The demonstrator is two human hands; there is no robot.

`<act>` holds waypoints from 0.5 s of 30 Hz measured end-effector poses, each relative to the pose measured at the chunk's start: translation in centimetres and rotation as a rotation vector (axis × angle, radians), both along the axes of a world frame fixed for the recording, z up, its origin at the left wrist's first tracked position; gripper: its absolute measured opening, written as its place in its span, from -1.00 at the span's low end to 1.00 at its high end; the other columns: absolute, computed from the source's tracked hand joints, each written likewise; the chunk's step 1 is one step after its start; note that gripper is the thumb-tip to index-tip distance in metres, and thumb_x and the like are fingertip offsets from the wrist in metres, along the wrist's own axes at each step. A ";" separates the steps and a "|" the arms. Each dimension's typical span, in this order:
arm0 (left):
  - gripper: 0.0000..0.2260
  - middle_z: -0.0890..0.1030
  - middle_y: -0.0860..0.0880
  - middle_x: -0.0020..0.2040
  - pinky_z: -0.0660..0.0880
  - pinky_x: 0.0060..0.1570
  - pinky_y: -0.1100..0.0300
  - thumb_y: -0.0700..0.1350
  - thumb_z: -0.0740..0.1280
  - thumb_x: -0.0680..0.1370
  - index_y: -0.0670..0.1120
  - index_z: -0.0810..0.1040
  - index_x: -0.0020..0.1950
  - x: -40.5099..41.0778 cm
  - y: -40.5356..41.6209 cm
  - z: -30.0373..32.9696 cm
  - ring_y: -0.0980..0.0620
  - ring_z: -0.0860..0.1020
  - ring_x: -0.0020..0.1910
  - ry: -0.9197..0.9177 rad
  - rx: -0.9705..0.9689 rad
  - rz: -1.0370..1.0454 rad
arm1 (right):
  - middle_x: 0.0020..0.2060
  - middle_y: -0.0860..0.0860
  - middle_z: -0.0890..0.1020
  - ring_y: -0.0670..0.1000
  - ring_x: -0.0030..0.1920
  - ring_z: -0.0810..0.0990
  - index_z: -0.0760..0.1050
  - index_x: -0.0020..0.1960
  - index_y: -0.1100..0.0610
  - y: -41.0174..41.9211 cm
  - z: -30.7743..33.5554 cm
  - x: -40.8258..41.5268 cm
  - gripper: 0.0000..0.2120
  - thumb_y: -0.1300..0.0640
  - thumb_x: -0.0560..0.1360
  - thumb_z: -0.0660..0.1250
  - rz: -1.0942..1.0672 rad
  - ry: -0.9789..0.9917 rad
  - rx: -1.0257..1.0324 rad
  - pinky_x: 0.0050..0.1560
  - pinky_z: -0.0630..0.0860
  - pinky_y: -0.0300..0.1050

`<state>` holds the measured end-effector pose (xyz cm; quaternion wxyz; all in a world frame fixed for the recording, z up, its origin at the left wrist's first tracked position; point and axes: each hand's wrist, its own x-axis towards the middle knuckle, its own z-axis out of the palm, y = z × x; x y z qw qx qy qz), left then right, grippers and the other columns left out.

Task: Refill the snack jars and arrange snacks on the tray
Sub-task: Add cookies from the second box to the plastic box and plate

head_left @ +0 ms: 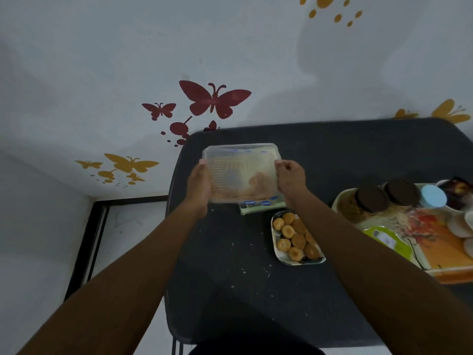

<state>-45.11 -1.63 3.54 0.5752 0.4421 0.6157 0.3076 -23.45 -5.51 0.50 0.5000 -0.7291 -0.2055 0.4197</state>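
Observation:
A clear rectangular plastic container (240, 171) with pale snacks inside is held above the far left part of the dark table (332, 155). My left hand (198, 185) grips its left side and my right hand (291, 179) grips its right side. Just below it a small plate (279, 254) carries several round golden biscuits (294, 239). At the right stands a painted tray (435, 242) with two brown-lidded jars (371, 201) (401, 192) and a blue-lidded jar (433, 197).
A flat green packet (263, 207) lies under the container's near edge. A lime-green packet (384, 238) and white round pieces (460, 225) sit on the tray. Crumbs dot the table. The wall with butterfly stickers (215, 99) is close behind; the table's left edge drops to the floor.

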 end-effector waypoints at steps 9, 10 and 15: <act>-0.66 0.63 -0.11 0.30 0.59 0.19 -0.26 0.09 0.17 0.73 0.02 0.46 0.45 1.7 -0.8 0.1 -0.15 0.64 0.24 -0.296 -0.162 -0.131 | 0.10 0.01 0.55 0.06 0.05 0.62 0.26 0.38 0.01 -2.2 -0.8 0.4 -0.65 -0.10 0.66 0.15 0.208 0.094 -0.153 0.01 0.65 0.14; -0.69 0.62 -0.12 0.31 0.59 0.20 -0.27 -0.03 0.23 0.72 -0.01 0.44 0.46 1.8 -0.8 0.1 -0.16 0.63 0.24 -0.281 -0.136 -0.145 | 0.11 0.01 0.56 0.07 0.06 0.63 0.24 0.38 -0.02 -2.6 -0.9 0.6 -0.66 -0.11 0.66 0.15 0.212 0.137 -0.139 0.02 0.67 0.18; -0.67 0.62 -0.13 0.29 0.61 0.15 -0.24 -0.24 0.29 0.66 -0.05 0.47 0.41 2.6 -1.3 -0.4 -0.17 0.64 0.22 -0.338 -0.082 0.017 | 0.18 0.05 0.60 0.09 0.01 0.72 0.32 0.34 -0.05 -3.4 -0.5 0.9 -0.53 -0.23 0.56 0.35 0.280 0.266 -0.012 -0.15 0.69 0.03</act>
